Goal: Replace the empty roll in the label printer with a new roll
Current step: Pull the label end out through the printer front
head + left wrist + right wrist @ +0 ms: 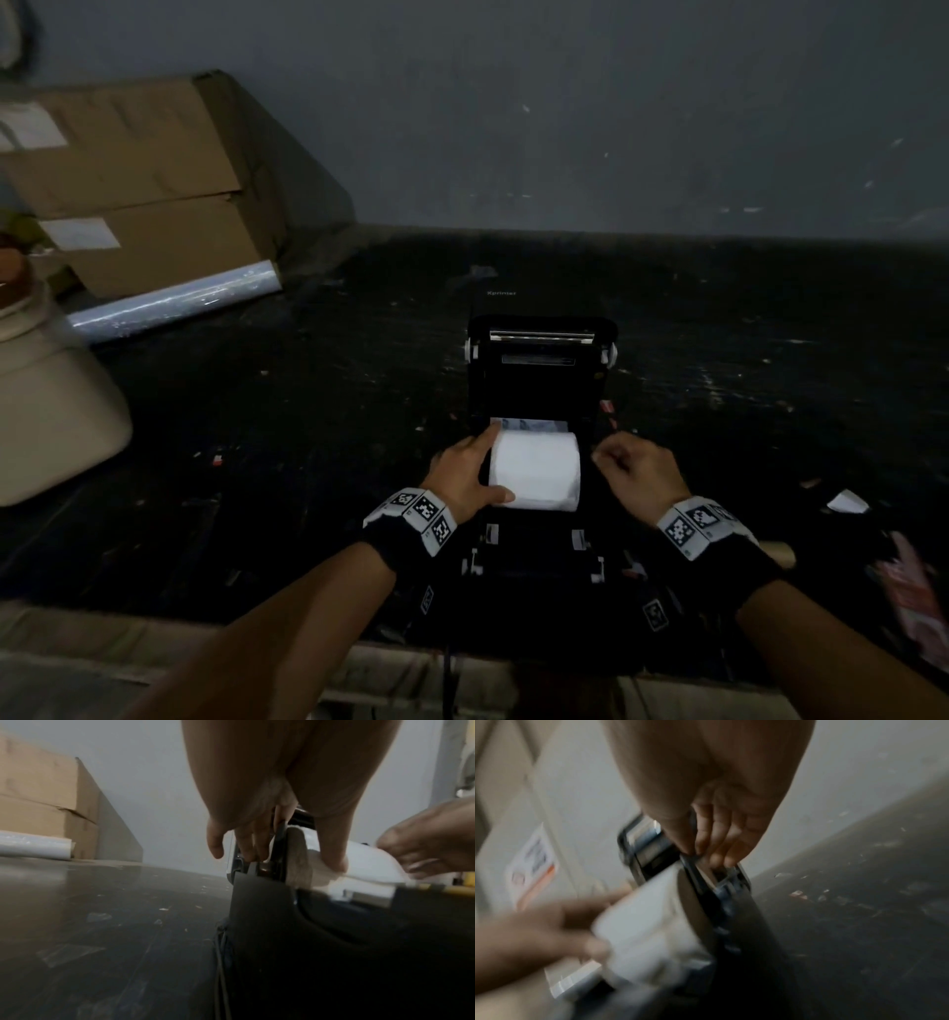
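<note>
- The white label roll (535, 470) is sitting in the open bay of the black label printer (539, 380), whose lid is standing raised behind it.
- The left hand (464, 475) is gripping the roll's left end, thumb across the front, fingers along the side.
- The right hand (639, 473) is curling at the roll's right end, apparently pinching the black holder there; motion blur is hiding the contact.
- Cardboard boxes (133, 174) are stacked at the far left.

A stockroom or packing area: stacked cardboard boxes (138, 180) with white labels against a bare grey wall (565, 128), a roll of clear wrap (174, 303) beside them, and a scuffed dark worktop (308, 411) littered with paper scraps.
</note>
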Available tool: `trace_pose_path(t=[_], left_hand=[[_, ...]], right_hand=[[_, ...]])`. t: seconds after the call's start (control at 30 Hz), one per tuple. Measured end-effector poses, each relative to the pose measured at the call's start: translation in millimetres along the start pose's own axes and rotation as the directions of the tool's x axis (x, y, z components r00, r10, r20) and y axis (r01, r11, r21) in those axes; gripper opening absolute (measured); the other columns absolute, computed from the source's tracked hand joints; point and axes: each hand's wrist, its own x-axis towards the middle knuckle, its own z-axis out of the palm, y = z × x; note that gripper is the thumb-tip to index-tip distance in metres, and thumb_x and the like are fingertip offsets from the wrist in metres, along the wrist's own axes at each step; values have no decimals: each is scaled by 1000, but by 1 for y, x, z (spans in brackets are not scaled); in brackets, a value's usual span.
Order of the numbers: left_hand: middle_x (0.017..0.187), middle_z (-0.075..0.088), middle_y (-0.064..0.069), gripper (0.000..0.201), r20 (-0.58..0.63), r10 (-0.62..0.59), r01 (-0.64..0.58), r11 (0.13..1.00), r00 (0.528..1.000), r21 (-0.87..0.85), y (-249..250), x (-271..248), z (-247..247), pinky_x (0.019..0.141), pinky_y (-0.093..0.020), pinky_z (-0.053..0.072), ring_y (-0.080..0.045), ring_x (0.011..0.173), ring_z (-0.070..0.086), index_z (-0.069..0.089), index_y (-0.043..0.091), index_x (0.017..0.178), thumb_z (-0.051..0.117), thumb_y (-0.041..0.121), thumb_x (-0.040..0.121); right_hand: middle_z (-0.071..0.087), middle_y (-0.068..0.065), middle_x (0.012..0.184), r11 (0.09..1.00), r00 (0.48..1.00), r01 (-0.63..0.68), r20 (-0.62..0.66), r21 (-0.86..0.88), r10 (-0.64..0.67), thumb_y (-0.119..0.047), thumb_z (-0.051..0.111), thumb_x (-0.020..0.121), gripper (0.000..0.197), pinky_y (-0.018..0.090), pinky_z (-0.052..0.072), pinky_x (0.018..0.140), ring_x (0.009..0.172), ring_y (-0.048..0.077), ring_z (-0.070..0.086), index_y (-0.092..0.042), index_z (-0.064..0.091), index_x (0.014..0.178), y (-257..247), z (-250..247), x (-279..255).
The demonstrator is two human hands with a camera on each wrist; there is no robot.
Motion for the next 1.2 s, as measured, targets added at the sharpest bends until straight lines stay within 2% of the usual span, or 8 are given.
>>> trace_pose_path(t=[0.13, 0.27, 0.43, 0.57, 0.83, 0.97, 1.03, 1.2], left_hand=[[143, 42, -13, 97, -46, 1, -3, 998, 999, -55, 0, -3, 0, 111, -36, 34, -27, 129, 42, 18, 25, 146, 77, 33, 69], [142, 39, -14, 96, -171, -37, 14, 991, 985, -135, 2, -7, 0, 108, -29, 33, -26, 129, 42, 25, 16, 144, 80, 30, 66], [100, 58, -6, 50, -293, -82, 30, 984, 953, -178, 5, -13, -2, 78, -21, 44, -15, 88, 55, 59, 7, 108, 80, 29, 67], [78, 66, -10, 31, -237, -125, 67, 969, 964, -238, 5, -13, 2, 68, -24, 48, -17, 73, 60, 64, 6, 84, 79, 29, 69], [72, 61, -5, 26, -225, -130, 86, 976, 966, -199, 8, -10, 7, 63, -20, 43, -15, 69, 57, 62, 8, 78, 78, 27, 69], [73, 66, -9, 26, -237, -98, 51, 980, 967, -194, 8, -10, 4, 64, -20, 47, -14, 67, 57, 66, 6, 80, 78, 26, 70], [70, 62, -3, 23, -210, -80, 33, 976, 974, -217, 7, -10, 2, 59, -9, 43, -10, 66, 55, 68, 7, 76, 78, 26, 70], [62, 60, 7, 19, -2, -78, 70, 902, 997, -425, 2, -8, -2, 67, -17, 41, -4, 62, 52, 63, 20, 58, 77, 19, 71]], right_hand=[[64, 4, 69, 989, 967, -23, 248, -145, 59, -48, 60, 80, 34, 24, 38, 63, 70, 16, 58, -17, 62, 65, -10, 1, -12], [63, 8, 63, 985, 955, -53, 281, -162, 97, -44, 60, 82, 35, 23, 31, 52, 72, 24, 63, -18, 60, 58, -11, 10, -14], [74, 16, 77, 986, 960, -107, 244, -126, 135, -41, 63, 80, 41, 28, 45, 67, 75, 24, 67, -2, 72, 70, -10, 11, -19], [75, 11, 76, 985, 950, -161, 259, -69, 174, -39, 65, 79, 34, 5, 38, 50, 56, 7, 56, -7, 74, 69, -9, 10, -20], [74, 10, 92, 986, 969, -99, 211, -131, 125, -45, 67, 75, 38, 24, 45, 71, 88, 22, 66, -8, 73, 83, -11, 5, -20], [71, 8, 73, 990, 973, -85, 205, -110, 107, -47, 67, 75, 34, 19, 40, 57, 77, 20, 66, -15, 68, 64, -9, 4, -20], [64, 5, 60, 993, 973, -84, 210, -83, 100, -46, 67, 74, 36, 13, 39, 50, 69, 19, 65, -19, 61, 52, -11, 5, -21], [73, 12, 78, 996, 975, -83, 207, -16, 84, -43, 70, 73, 37, 29, 49, 67, 75, 20, 66, -6, 73, 73, -6, 4, -20]])
